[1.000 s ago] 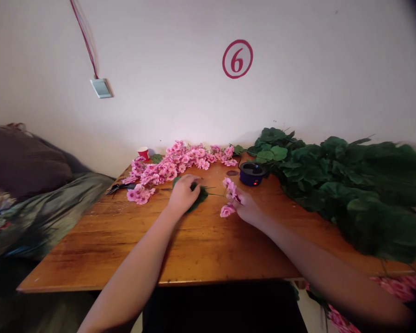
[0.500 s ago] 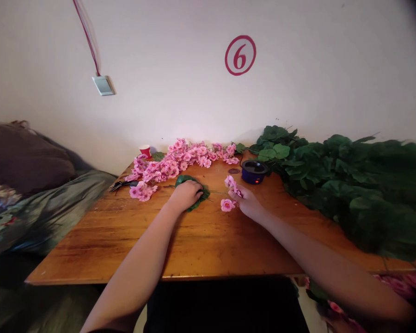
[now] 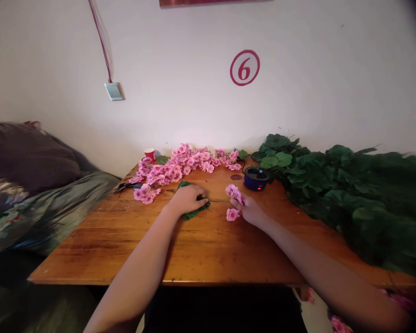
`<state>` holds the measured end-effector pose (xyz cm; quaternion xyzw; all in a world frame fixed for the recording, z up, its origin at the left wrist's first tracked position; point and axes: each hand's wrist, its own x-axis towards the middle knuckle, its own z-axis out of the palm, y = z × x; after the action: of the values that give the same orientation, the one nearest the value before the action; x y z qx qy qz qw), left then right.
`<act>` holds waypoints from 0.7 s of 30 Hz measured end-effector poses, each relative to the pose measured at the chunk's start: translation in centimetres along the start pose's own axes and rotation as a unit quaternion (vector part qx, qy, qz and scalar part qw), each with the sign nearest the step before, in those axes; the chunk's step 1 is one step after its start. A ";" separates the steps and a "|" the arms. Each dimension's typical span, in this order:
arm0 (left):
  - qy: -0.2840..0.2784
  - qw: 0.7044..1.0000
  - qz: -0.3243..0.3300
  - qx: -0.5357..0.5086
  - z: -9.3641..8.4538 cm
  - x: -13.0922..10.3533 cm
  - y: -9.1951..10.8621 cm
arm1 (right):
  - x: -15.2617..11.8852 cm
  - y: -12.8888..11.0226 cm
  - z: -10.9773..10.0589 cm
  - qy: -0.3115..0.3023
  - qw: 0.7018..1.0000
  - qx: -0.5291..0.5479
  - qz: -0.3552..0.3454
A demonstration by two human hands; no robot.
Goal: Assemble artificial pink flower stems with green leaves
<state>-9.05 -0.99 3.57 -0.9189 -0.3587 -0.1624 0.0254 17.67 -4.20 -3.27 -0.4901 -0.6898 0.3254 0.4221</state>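
On the wooden table, my left hand point(image 3: 190, 200) is closed over green artificial leaves point(image 3: 191, 215), whose edges show around the fingers. My right hand point(image 3: 251, 210) pinches a small sprig of pink artificial flowers point(image 3: 233, 213). A thin stem point(image 3: 220, 200) runs between the two hands, near the left thumb. Most of what lies under the left palm is hidden. Behind my hands spreads a long heap of pink flower sprigs point(image 3: 175, 166). A dark blue round pot point(image 3: 255, 178) with a lit red light stands beyond my right hand.
A big pile of green leaves point(image 3: 360, 189) covers the right of the wooden table point(image 3: 215, 256). Scissors point(image 3: 123, 187) and a red paper cup point(image 3: 149, 154) are at the left back. Large sacks point(image 3: 31, 152) stand left of the table.
The view has tilted up a little, so things sit lower in it. My left thumb has shifted over the leaves. My right hand still holds the flowers.
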 end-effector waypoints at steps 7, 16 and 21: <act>-0.006 1.000 0.006 -0.002 0.2 0.1 -0.1 | -0.8 -0.8 -0.1 -0.019 1.000 -0.015 -0.012; -0.019 1.000 0.007 0.000 -0.1 -0.1 -1.2 | -0.5 0.0 0.0 -0.030 1.000 -0.005 -0.003; -0.011 1.000 -0.019 0.010 -1.1 -0.3 -0.4 | -0.3 0.5 0.1 -0.012 1.000 -0.006 -0.003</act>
<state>-9.82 -1.02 4.46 -0.9131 -0.3783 -0.1493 0.0280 17.83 -4.31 -3.76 -0.4864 -0.6983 0.3260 0.4117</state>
